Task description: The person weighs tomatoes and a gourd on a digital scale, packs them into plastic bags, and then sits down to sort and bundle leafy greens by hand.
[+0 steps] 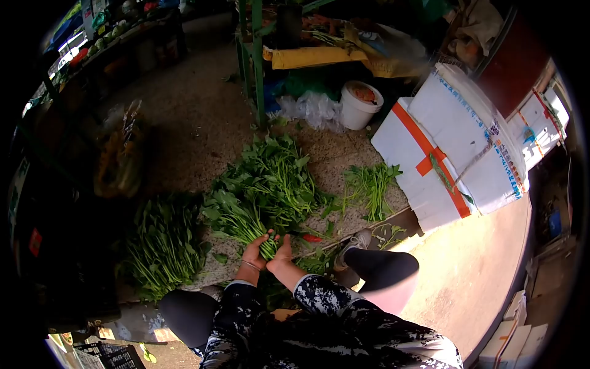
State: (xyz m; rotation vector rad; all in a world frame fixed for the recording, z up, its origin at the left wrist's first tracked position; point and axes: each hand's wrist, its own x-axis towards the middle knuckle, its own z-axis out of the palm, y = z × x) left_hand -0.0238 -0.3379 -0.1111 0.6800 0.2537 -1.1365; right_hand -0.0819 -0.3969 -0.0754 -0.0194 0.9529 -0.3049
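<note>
Both my hands are wrapped round the stem ends of a bunch of leafy greens (247, 228), whose leaves point away from me to the upper left. My left hand (254, 251) grips the stems from the left side, with a bracelet at its wrist. From the right, my right hand (282, 253) closes on the same stems. Just beyond the bunch lies a large heap of loose greens (279, 175) on the ground. To the left, in shade, rests a pile of greens (163, 249) with its stems toward me. A smaller bundle of stems (372, 187) lies at the right.
White foam boxes (424, 160) with orange tape stand at the right. Behind the heap are a white bucket (361, 106), clear plastic bags (313, 109) and a green metal post (258, 74). A bagged bundle (121, 160) sits at the left. Something red (311, 238) lies near my right hand.
</note>
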